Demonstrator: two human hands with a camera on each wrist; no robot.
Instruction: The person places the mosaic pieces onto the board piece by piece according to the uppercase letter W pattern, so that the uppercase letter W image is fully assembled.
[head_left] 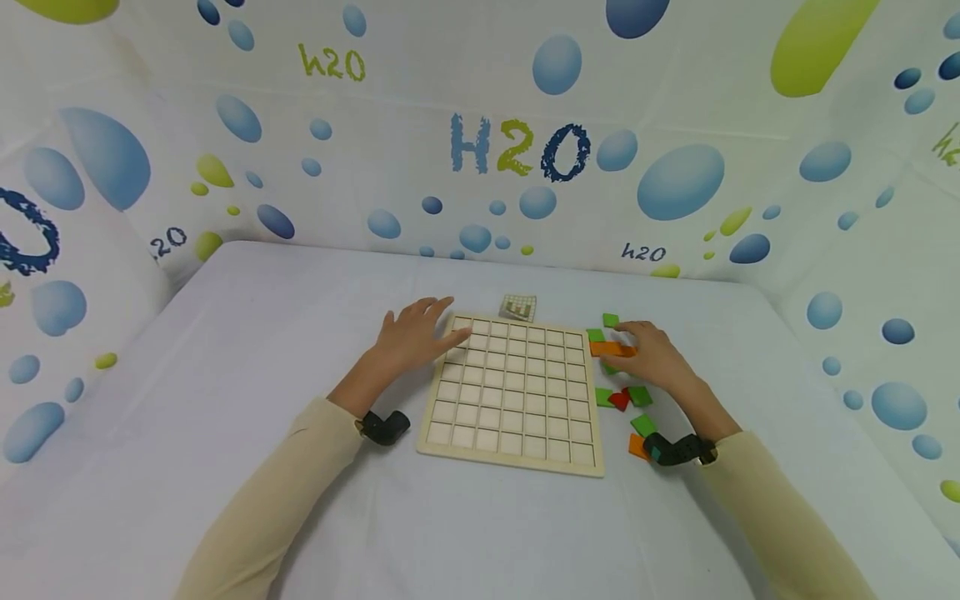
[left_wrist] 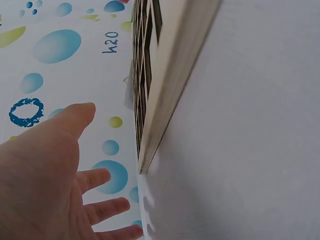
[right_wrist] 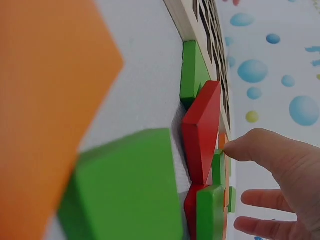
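Note:
A square pale wooden board (head_left: 510, 463) with a grid of square cells lies flat on the table. My left hand (head_left: 411, 337) is at its far left corner, fingers spread, with the thumb over the edge cells and nothing held. Right of the board, my right hand (head_left: 651, 357) reaches over flat coloured wooden blocks. Its thumb and fingers are parted around an orange block (head_left: 602, 348), and the thumb tip (right_wrist: 232, 150) overlaps the small orange and green blocks in the right wrist view. A green block (head_left: 611, 320) lies just beyond the fingertips.
Nearer along the board's right side lie red blocks (right_wrist: 202, 130), more green blocks (head_left: 643, 426) and another orange block (head_left: 637, 447). Behind the board's far edge stands a small card (head_left: 518, 307) with a printed grid. The white cloth-covered table (head_left: 225, 375) meets a patterned cloth backdrop.

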